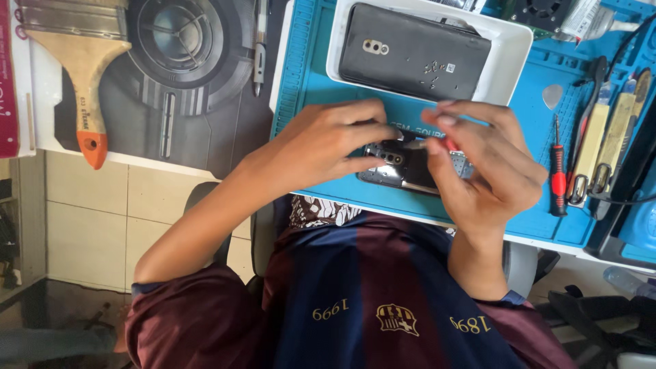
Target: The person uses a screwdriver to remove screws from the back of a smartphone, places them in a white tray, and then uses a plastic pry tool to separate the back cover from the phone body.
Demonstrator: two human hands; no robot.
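Fingers [447, 123] of my right hand [478, 171] pinch a red-handled screwdriver [437, 144] over the opened phone [403, 164]. My left hand [328, 140] grips its edge. Open blue mat [314, 89] lies just beyond.

A small white square label [450, 67] sits on the dark phone back cover [413, 51] lying in the white tray [514, 65] up top.

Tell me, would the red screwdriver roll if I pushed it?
Probably: the screwdriver has a round handle and lies loose on the flat mat. It looks thin and small, so likely light. Its metal shaft should stay stiff.
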